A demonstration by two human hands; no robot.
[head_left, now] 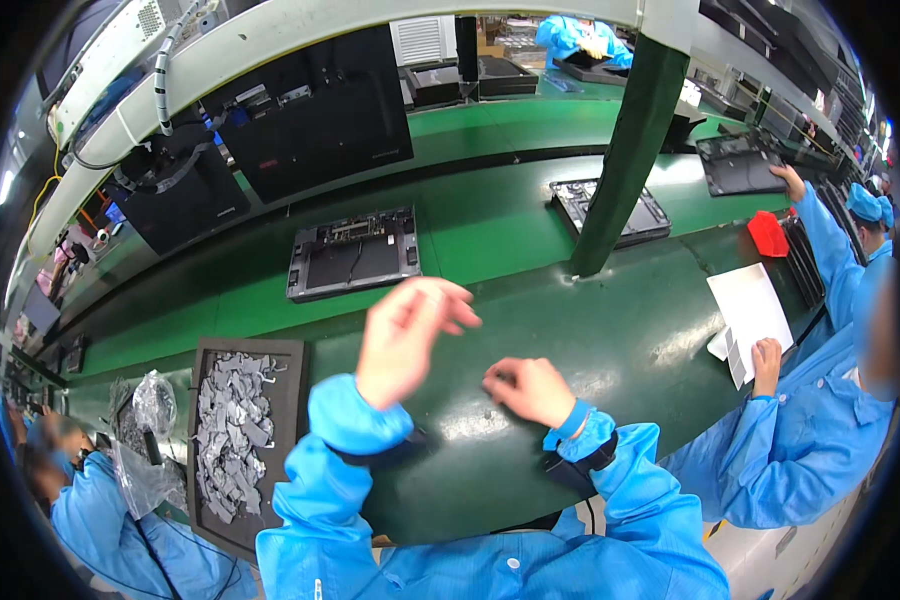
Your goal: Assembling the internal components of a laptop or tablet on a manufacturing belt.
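My left hand [407,340] is raised over the green bench, just nearer than an opened laptop base [355,255]. Its fingers are loosely bent and apart, slightly blurred, with nothing visible in them. Lower and to the right, my right hand [535,392] hovers close above the bench top with curled fingers. What they hold, if anything, is too small to make out. The laptop base lies on the green conveyor belt, its circuit board showing along the far edge. Both my sleeves are blue.
A dark foam tray [295,400] full of grey scraps [232,430] stands at left, beside clear plastic bags [150,420]. A green post [630,150] rises before another laptop base [650,215]. At right, a co-worker [800,430] handles a white sheet [755,310] and a dark panel [738,165].
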